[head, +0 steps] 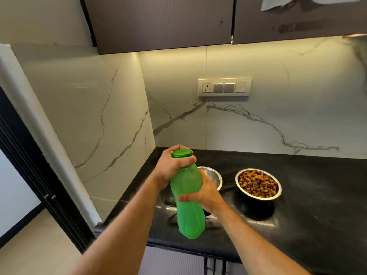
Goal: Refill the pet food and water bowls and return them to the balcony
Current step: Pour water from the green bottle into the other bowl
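Gripping green bottle (187, 197) | left hand (174, 165) fingers round cap (182, 153) | right hand (204, 193) fingers round body

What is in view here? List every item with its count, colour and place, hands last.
green plastic bottle: one, translucent green, held above the counter's front edge, in front of the empty bowl.
green screw cap: one, solid green, on top of the bottle.
empty steel bowl: one, silver, on the counter behind the bottle, partly hidden.
steel bowl of brown kibble: one, silver, on the counter right of the empty bowl.
black stone counter: one, glossy black, along the marble wall.
white switch panel: one, on the back wall.
dark upper cabinets: two doors visible, brown, overhead.
left hand: fingers curled round the cap.
right hand: fingers wrapped round the bottle's middle.
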